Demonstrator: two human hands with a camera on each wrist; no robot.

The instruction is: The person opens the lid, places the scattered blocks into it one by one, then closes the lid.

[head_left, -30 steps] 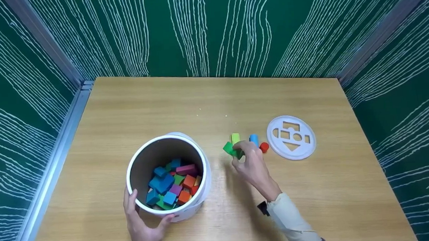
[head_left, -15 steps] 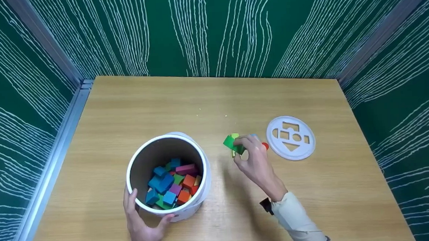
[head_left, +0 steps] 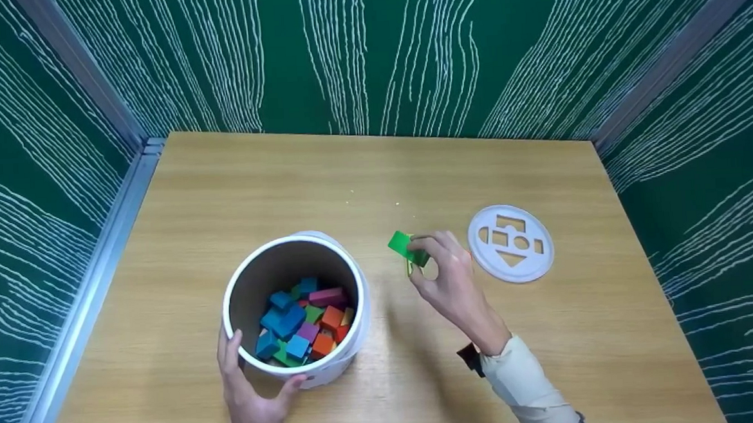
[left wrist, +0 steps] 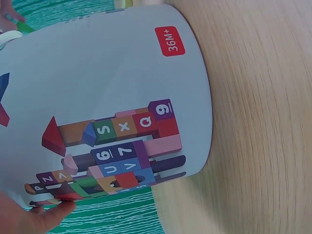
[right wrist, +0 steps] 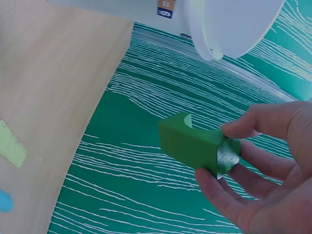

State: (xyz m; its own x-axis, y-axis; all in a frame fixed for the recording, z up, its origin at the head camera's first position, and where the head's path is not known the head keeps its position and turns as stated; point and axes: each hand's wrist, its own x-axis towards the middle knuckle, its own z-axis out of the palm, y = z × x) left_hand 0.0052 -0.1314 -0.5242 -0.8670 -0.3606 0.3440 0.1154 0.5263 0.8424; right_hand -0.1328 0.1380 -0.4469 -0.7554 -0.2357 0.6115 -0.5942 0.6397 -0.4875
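Observation:
My right hand [head_left: 448,285] pinches a green arch block [right wrist: 187,146] between thumb and fingers, raised over the table. The semicircular cutout of the block shows in the right wrist view. Below it, mostly covered by the hand in the head view, lies a yellow-green block [right wrist: 12,146]; a blue cylinder block [right wrist: 5,201] is near it. With thumb and fingers spread around its near left side, my left hand [head_left: 254,398] holds a white bucket [head_left: 270,268]. Inside it are several coloured blocks [head_left: 292,322], blue, green, orange and purple.
A round white lid [head_left: 524,265] with shaped cutouts lies flat to the right of my right hand. Green walls with white lines [head_left: 336,52] enclose the wooden table [head_left: 252,179] at the back and both sides. Tiny crumbs lie mid-table.
My right hand has lifted the green arch block up from beside the other loose blocks, and now covers the blue cylinder in the head view. My left hand and the bucket stay put.

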